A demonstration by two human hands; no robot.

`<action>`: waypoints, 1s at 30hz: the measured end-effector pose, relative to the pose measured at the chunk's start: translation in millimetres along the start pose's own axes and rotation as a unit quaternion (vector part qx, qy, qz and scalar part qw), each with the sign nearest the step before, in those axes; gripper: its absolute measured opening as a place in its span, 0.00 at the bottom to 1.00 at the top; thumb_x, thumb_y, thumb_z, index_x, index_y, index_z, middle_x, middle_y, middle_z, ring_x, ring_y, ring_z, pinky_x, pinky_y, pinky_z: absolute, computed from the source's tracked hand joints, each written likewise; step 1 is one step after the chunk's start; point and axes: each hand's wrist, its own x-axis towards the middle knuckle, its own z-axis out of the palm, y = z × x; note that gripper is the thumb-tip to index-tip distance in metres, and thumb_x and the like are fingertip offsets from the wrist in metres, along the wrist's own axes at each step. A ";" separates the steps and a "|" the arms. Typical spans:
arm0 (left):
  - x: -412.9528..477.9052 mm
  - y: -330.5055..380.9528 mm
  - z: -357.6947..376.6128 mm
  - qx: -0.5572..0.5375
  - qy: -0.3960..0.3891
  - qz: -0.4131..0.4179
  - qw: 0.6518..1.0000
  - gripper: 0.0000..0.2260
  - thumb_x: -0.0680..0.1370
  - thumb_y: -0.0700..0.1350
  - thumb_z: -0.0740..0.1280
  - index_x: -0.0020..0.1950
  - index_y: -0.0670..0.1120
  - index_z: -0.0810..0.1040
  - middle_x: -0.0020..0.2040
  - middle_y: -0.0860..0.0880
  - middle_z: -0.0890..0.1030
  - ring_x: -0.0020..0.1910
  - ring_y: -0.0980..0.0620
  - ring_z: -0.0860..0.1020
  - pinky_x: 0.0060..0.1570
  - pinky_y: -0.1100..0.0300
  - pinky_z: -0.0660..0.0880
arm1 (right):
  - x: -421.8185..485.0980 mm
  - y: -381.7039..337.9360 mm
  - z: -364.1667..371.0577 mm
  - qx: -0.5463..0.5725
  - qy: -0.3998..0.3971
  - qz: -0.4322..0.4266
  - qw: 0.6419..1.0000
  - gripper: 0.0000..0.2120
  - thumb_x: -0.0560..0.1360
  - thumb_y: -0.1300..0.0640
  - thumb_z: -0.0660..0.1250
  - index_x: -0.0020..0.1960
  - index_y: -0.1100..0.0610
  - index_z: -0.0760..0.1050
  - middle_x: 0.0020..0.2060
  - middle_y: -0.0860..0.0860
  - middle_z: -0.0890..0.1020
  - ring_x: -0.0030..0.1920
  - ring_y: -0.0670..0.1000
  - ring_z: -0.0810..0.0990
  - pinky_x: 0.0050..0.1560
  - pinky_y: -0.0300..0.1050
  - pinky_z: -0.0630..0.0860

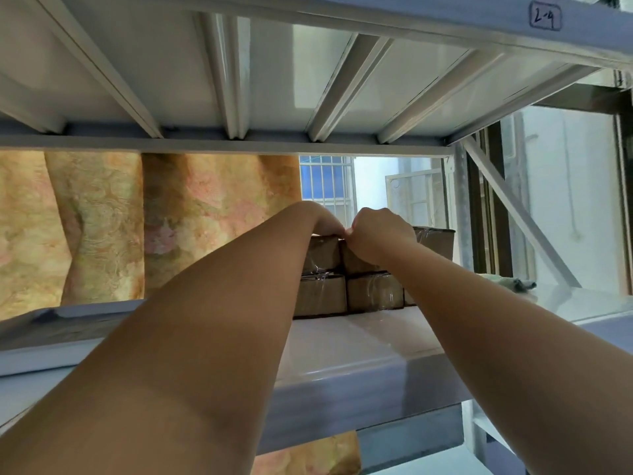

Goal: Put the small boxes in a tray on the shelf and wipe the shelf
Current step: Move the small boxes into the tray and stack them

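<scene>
Reaching onto the shelf, both hands meet atop the stacked small boxes at its far middle. Fingers of the right hand curl over an upper box; whether the left hand grips, I cannot tell. The taped cardboard looks light, stiff and slick, so hold opposite sides.

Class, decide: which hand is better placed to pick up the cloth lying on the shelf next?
Probably the right hand: the cloth lies right of the stacked boxes, on that arm's side. The left hand would have to cross over.
</scene>
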 end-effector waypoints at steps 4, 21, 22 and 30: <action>3.9 -6.2 1.4 -0.045 0.025 -0.003 0.999 0.11 0.79 0.45 0.59 0.40 0.42 0.72 0.38 0.44 0.73 0.34 0.49 0.73 0.40 0.58 0.71 | -2.1 -1.9 -1.6 0.003 -0.002 0.000 1.000 0.08 0.77 0.53 0.59 0.50 0.57 0.73 0.45 0.55 0.79 0.44 0.57 0.77 0.43 0.45 0.72; -6.4 -51.3 -11.6 0.014 0.284 -0.008 0.959 0.37 0.73 0.61 0.65 0.76 0.46 0.56 0.73 0.43 0.63 0.69 0.41 0.68 0.62 0.50 0.70 | 16.0 -30.8 -1.6 -0.108 -0.153 0.046 0.981 0.27 0.74 0.43 0.63 0.69 0.55 0.68 0.61 0.54 0.76 0.59 0.57 0.76 0.59 0.51 0.72; -7.5 -54.3 -11.9 0.018 0.279 -0.015 0.960 0.36 0.74 0.61 0.64 0.75 0.46 0.58 0.72 0.43 0.64 0.68 0.41 0.68 0.60 0.52 0.70 | 15.3 -31.5 -3.3 -0.105 -0.154 0.056 0.981 0.26 0.72 0.44 0.64 0.66 0.55 0.70 0.57 0.54 0.77 0.56 0.57 0.77 0.58 0.51 0.73; -14.7 -78.3 -12.7 0.020 0.261 -0.027 0.965 0.31 0.73 0.61 0.63 0.71 0.46 0.65 0.66 0.42 0.69 0.61 0.41 0.73 0.54 0.52 0.72 | 13.8 -35.2 -4.2 -0.003 -0.137 0.104 0.985 0.31 0.67 0.43 0.67 0.66 0.54 0.67 0.61 0.55 0.74 0.62 0.60 0.70 0.63 0.57 0.67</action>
